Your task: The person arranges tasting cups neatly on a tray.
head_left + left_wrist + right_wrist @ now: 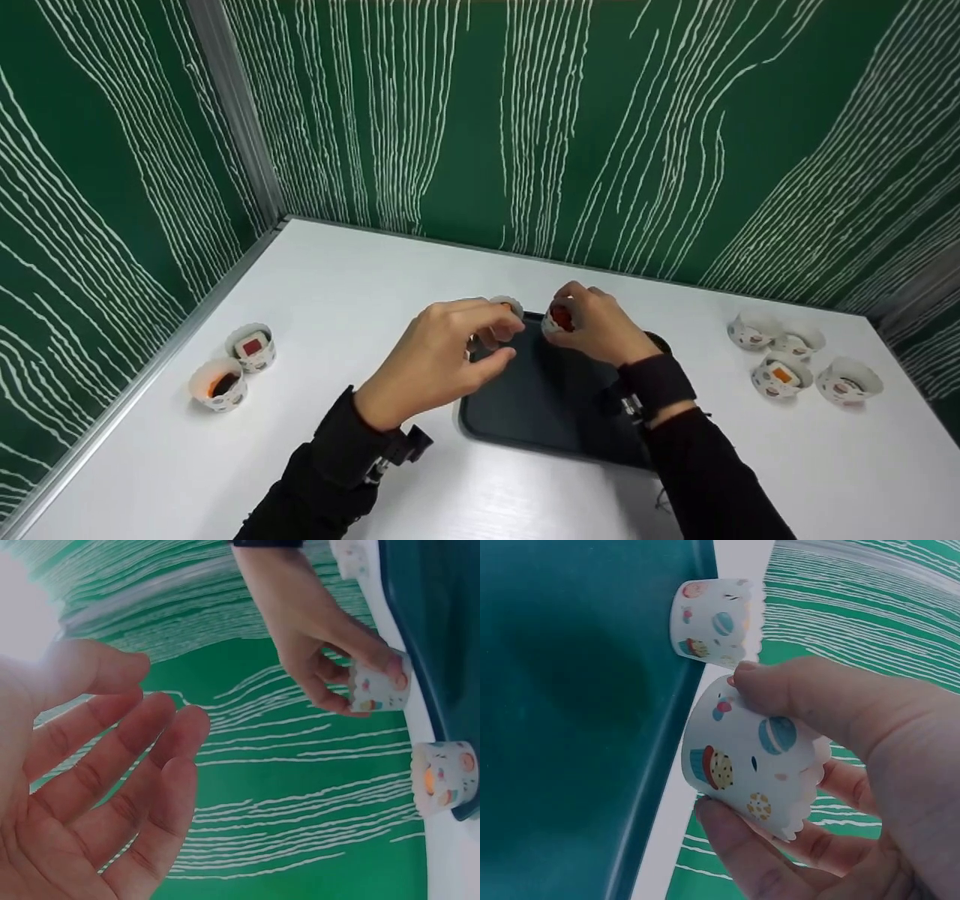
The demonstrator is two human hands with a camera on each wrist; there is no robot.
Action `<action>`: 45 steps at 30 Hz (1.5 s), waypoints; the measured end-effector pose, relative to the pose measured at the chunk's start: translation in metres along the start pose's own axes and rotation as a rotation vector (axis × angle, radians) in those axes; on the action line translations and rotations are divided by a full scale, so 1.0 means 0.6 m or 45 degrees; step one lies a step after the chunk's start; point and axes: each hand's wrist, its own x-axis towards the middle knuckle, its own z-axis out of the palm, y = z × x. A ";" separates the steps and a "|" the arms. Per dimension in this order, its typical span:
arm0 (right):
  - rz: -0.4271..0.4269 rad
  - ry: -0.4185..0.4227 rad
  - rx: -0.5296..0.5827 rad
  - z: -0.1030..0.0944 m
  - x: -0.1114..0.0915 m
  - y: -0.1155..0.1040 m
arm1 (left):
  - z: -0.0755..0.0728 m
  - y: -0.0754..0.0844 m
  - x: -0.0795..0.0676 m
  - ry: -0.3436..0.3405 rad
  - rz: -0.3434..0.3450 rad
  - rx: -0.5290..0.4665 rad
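My right hand [607,326] grips a paper baking cup [739,754] with scalloped rim and printed cupcakes, thumb on one side and fingers on the other. Something red shows inside that cup in the head view. It is held over the far edge of a dark tray [540,405]. Left of it, a second baking cup [711,621] with something orange in it stands at the tray's far left corner, partly behind my left hand [442,352]. That hand hovers above the tray's left side, fingers loosely bent and nothing in them.
On the table's left stand two baking cups, one holding a white piece with a red square [253,345], the other stained orange [217,386]. Several more cups [781,375] cluster at the right. Green walls [472,150] with white wavy lines border the white table [360,277].
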 end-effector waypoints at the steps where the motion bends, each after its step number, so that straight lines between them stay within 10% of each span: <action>1: -0.003 -0.007 -0.009 0.002 0.002 0.001 | 0.000 0.000 0.000 -0.001 0.000 -0.001; 19: 0.089 -0.122 -0.043 0.044 0.025 0.009 | 0.004 -0.003 -0.001 -0.012 -0.013 0.011; 45: -0.075 -0.089 -0.199 0.055 0.029 0.016 | 0.007 -0.012 0.001 -0.021 -0.003 -0.031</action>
